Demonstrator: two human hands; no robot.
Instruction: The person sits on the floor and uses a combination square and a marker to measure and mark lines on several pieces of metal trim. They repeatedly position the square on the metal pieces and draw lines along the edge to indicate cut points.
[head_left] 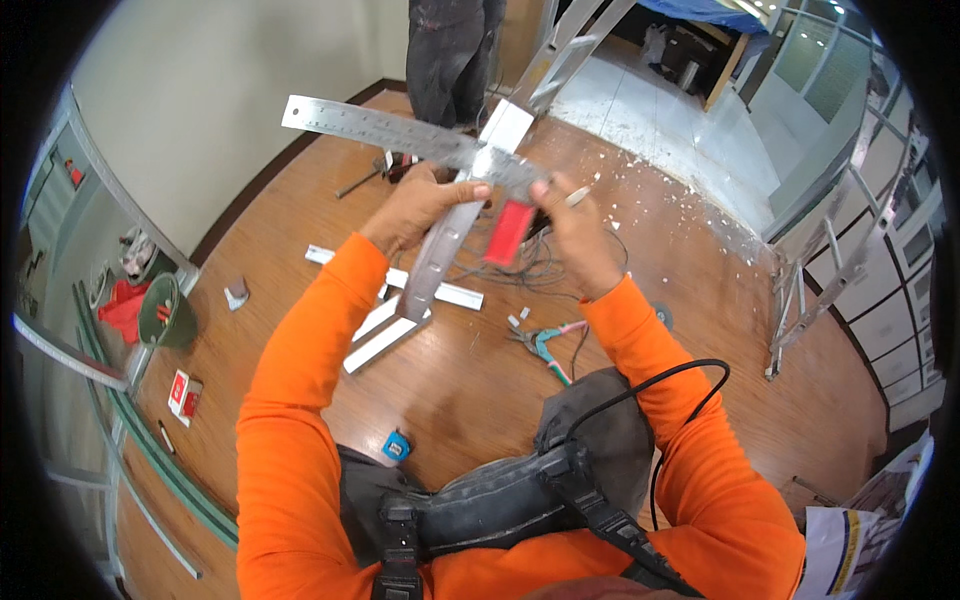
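In front of me, a silver metal channel (436,256) is held up on a slant. My left hand (415,205) is closed around it, the thumb lying along its top. Across the channel lies a try square with a long steel blade (375,127) and a red handle (510,232). My right hand (578,232) is closed on the square near the corner where blade and handle meet. A slim pale pencil-like stick (578,196) pokes out between its fingers; its exact kind is unclear. The right fingertips are slightly blurred.
Cut white channel pieces (390,342), snips (543,350), cables (520,272) and a blue tape measure (397,445) lie on the wooden floor. A green bucket (165,312) and long green channels (165,450) are left. Ladders stand right (835,250) and ahead (575,55), beside a person's legs (448,65).
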